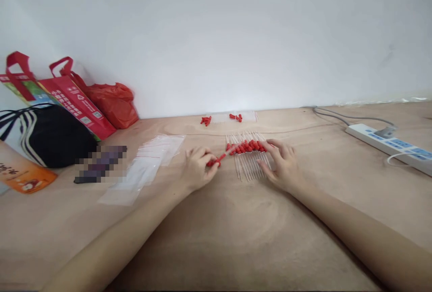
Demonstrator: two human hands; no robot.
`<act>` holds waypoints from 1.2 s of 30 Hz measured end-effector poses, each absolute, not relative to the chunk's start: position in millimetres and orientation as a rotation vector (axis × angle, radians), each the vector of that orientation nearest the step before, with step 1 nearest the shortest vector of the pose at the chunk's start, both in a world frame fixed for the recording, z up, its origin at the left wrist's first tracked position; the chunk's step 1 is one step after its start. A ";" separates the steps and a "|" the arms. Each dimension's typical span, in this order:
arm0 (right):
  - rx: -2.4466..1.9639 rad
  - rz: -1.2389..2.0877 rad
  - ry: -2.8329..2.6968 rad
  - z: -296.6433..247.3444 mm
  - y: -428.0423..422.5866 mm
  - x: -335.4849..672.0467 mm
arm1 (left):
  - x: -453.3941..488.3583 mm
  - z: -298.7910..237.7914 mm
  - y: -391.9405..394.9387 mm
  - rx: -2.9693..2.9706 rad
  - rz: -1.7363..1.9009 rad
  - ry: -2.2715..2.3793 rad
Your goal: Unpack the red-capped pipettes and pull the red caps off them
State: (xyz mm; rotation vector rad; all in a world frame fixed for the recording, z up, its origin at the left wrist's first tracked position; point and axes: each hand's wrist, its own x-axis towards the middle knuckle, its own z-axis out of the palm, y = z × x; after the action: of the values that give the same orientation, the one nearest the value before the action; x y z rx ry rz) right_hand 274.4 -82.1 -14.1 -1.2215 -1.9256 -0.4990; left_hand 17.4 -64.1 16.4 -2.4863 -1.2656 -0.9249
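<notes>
My left hand (200, 166) is closed in a pinch on a small red piece (213, 163). From it a thin pale stick slants up to the right, a little blurred. Before my hands lies a row of thin pale sticks (248, 166), side by side on the table, with a band of knobbly red pieces (248, 146) across them. My right hand (281, 163) rests at the right end of this row, thumb and fingers spread apart; its fingertips touch or nearly touch the red pieces and sticks.
Loose red pieces (205, 121) and a clear bag (221, 116) lie near the wall. Flat clear zip bags (145, 166), a blurred dark object (100, 164), a black drawstring bag (60, 134) and red bags (113, 103) stand left. A power strip (391, 146) with cables is right.
</notes>
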 end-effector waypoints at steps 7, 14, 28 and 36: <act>-1.009 -0.572 -2.219 -7.3 -94.2 259.0 | 21.5 0.1 -77.8 -2.542 -0.938 -0.812; -0.933 -0.592 -2.237 -11.4 -96.7 249.0 | 22.9 -0.1 -78.5 -2.631 -0.964 -0.821; -0.788 -0.438 -2.257 -11.4 -104.8 246.8 | 21.7 -4.7 -82.3 -2.720 -0.864 -0.767; -0.797 -0.381 -2.263 -13.4 -105.8 255.1 | 15.6 -4.6 -82.4 -2.697 -0.848 -0.728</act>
State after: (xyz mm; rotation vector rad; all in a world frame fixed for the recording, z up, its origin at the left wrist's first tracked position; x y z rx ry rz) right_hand 255.1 -105.8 -13.4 -0.7967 -2.2631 -0.3808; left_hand 15.6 -82.4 -4.6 -2.6970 -0.7283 -0.8479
